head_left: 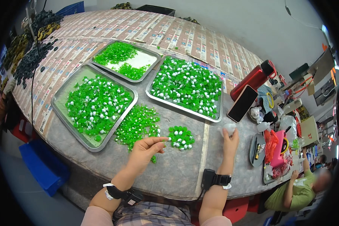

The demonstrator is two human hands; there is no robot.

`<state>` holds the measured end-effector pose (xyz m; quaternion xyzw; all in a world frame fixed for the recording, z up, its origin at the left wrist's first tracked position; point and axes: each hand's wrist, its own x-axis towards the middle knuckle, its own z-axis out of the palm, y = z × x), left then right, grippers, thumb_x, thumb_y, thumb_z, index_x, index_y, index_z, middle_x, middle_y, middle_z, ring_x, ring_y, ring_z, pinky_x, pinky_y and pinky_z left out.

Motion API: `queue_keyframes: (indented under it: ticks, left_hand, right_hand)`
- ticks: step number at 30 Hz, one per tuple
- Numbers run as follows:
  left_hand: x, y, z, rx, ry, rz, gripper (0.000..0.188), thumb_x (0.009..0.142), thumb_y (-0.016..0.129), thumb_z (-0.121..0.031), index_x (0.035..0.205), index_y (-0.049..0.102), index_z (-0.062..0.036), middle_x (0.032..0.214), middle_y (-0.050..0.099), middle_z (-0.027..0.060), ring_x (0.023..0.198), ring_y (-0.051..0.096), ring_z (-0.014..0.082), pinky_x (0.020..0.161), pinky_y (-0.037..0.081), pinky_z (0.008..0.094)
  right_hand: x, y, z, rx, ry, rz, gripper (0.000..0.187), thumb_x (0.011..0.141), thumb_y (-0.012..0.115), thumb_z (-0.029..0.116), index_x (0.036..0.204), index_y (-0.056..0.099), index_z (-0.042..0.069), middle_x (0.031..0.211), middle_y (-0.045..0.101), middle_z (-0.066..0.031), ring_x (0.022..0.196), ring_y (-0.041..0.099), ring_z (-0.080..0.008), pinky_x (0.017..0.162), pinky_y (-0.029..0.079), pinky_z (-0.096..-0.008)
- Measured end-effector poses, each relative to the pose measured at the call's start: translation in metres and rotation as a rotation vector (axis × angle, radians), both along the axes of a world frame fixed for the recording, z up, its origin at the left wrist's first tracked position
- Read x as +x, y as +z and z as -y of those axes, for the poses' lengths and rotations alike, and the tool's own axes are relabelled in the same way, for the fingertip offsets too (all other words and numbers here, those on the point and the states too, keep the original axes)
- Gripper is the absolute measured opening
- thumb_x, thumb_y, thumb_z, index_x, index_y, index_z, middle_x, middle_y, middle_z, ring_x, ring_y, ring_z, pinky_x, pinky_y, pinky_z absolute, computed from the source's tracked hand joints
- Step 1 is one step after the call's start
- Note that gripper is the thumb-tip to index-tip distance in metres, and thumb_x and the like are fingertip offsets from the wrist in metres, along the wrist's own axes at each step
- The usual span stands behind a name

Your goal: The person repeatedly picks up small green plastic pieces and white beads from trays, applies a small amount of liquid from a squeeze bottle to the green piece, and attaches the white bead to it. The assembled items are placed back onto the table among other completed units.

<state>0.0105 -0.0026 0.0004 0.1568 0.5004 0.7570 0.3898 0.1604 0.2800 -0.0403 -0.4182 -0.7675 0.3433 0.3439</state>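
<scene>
My left hand (145, 150) hovers over the table with thumb and fingers pinched together; I cannot tell what, if anything, sits between the fingertips. It is just beside a loose heap of small green pieces (136, 126) and a smaller heap of green pieces with white beads (180, 137). My right hand (229, 141) is raised to the right, gripping a small white object (229, 129) at its fingertips. Both wrists carry black bands.
Three metal trays (60, 109) (151, 66) (214, 117) hold green and white pieces. A red bottle (253, 78) and a dark phone (242, 103) lie right of them. A cluttered small tray (257, 149), bags and another seated person (303, 188) are at the right. A blue crate (43, 165) sits below left.
</scene>
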Motion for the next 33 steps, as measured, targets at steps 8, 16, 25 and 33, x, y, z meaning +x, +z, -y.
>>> queue_keyframes:
  ticks: [8, 16, 25, 33]
  left_hand:
    - [-0.002, -0.004, 0.001, 0.007, -0.082, 0.074, 0.023, 0.08, 0.055, -0.009, 0.1, 0.057, -0.0004, 0.079, 0.059, 0.0037, 0.073, 0.055, 0.01, 0.069, 0.045, 0.0223]
    - [-0.003, -0.003, 0.002, 0.034, -0.108, 0.317, 0.013, 0.077, 0.058, -0.007, 0.088, 0.058, 0.0002, 0.074, 0.06, 0.0064, 0.066, 0.058, 0.0127, 0.064, 0.049, 0.0261]
    - [-0.003, -0.003, 0.001, 0.031, -0.133, 0.336, 0.01, 0.076, 0.059, -0.008, 0.083, 0.057, -0.0012, 0.072, 0.059, 0.006, 0.063, 0.057, 0.0117, 0.062, 0.049, 0.0261]
    - [-0.003, -0.001, 0.002, 0.032, -0.161, 0.328, 0.009, 0.077, 0.058, -0.009, 0.082, 0.058, -0.0021, 0.075, 0.06, 0.0061, 0.064, 0.056, 0.0104, 0.062, 0.048, 0.0236]
  right_hand:
    - [-0.032, 0.072, 0.097, -0.082, 0.276, -0.53, 0.044, 0.071, 0.065, 0.03, 0.098, 0.046, 0.0, 0.087, 0.05, -0.0046, 0.071, 0.047, -0.0083, 0.061, 0.04, -0.02]
    - [-0.042, 0.09, 0.143, -0.032, 0.25, -0.702, 0.061, 0.053, 0.074, 0.048, 0.084, 0.045, 0.005, 0.072, 0.044, -0.001, 0.062, 0.042, -0.0114, 0.056, 0.035, -0.0231]
    - [-0.043, 0.081, 0.153, 0.128, 0.323, -0.643, 0.054, 0.058, 0.07, 0.05, 0.079, 0.046, 0.006, 0.068, 0.046, -0.0018, 0.057, 0.043, -0.013, 0.054, 0.036, -0.0269]
    - [-0.047, 0.088, 0.163, 0.059, 0.253, -0.558, 0.055, 0.06, 0.064, 0.056, 0.072, 0.043, 0.007, 0.066, 0.039, -0.0007, 0.06, 0.04, -0.0115, 0.066, 0.035, -0.0285]
